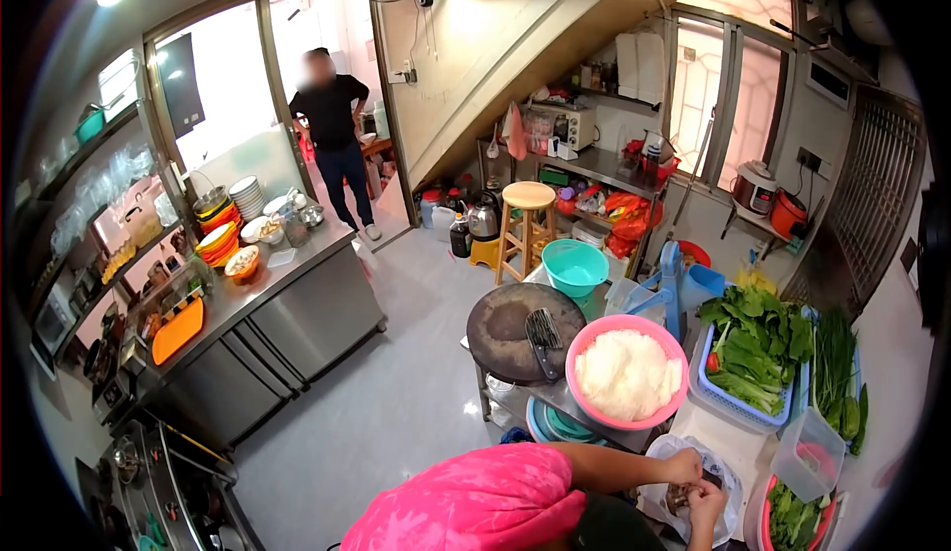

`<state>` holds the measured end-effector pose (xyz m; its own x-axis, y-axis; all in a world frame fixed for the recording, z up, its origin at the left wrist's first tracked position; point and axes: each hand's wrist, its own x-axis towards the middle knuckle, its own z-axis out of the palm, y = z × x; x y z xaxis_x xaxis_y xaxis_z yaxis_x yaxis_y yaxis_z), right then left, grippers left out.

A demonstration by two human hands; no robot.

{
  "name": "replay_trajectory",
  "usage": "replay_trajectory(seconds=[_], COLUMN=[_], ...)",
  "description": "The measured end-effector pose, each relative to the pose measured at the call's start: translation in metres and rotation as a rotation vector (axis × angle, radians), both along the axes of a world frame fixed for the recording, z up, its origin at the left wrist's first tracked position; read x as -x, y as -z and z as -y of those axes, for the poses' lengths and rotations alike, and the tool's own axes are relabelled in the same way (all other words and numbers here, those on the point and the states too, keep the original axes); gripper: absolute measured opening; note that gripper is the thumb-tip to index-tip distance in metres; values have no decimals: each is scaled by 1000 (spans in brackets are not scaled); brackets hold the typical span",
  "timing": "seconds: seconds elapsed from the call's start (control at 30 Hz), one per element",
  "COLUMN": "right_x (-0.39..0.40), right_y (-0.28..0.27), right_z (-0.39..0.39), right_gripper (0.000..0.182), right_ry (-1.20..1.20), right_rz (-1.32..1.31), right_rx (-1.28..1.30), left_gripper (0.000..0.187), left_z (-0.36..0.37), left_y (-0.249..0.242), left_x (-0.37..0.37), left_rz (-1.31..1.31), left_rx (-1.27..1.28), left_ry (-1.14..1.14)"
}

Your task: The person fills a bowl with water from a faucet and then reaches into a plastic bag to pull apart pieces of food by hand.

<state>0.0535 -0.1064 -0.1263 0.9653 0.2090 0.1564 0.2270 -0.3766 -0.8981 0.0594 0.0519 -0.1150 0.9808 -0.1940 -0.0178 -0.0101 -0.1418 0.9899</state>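
Observation:
My left hand (684,466) and my right hand (706,502) are close together over a white plastic bag (728,450) on the counter. Fingers of both are curled inward around a small dark piece (711,479), too small to name. Brownish contents (678,500) lie in the open bag beneath. Just above my hands in the view stands a pink basin (684,378) heaped with a white, fluffy mass (629,373). A pink sleeve and shirt (475,501) fill the bottom of the head view.
A round chopping board (495,338) bears a cleaver-like tool (542,338). Leafy greens (758,343) fill a blue basket (738,407), beside a clear container (810,452). A teal basin (575,267) and wooden stool (528,200) stand beyond. Another person (335,120) stands at the doorway.

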Motion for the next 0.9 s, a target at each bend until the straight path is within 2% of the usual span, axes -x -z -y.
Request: replay_trajectory(seconds=[0.1,0.2,0.27,0.4,0.5,0.57,0.6,0.67,0.7,0.77,0.8,0.87,0.9], right_x=[2,-1,-5,0,1,-7,-2,8,7,6,6,4,8], right_y=[-3,-1,4,-5,-10,2,-3,-21,-22,-21,-20,-19,-28], right_z=[0,6,11,8,10,15,12,2,1,0,1,2,0], right_gripper=[11,10,10,13,16,15,15,12,12,11,11,12,12], right_ry=[-28,-15,-5,-4,-32,-102,-101,1,1,62,64,81,82], right_rz=[79,171,-23,-87,16,443,442,-233,-233,-325,-325,-386,-387], right_rx=[132,219,105,-13,122,264,264,-93,-92,-82,-80,-173,-171], left_gripper=[6,8,10,11,13,15,15,11,11,8,8,7,7], left_z=[4,4,3,6,6,6,6,3,4,8,9,7,7], left_y=[7,2,-1,3,-1,4,0,-12,-12,-11,-13,-20,-20], left_x=[-3,2,4,2,3,1,4,12,12,11,13,16,15], left_rz=[21,-30,46,110,112,119,118,214,214,333,333,507,506], left_rx=[-57,34,-63,-126,-151,-119,-118,-148,-147,-361,-359,-518,-516], left_ry=[-19,22,83,84,103,141,141,97,97,49,50,77,78])
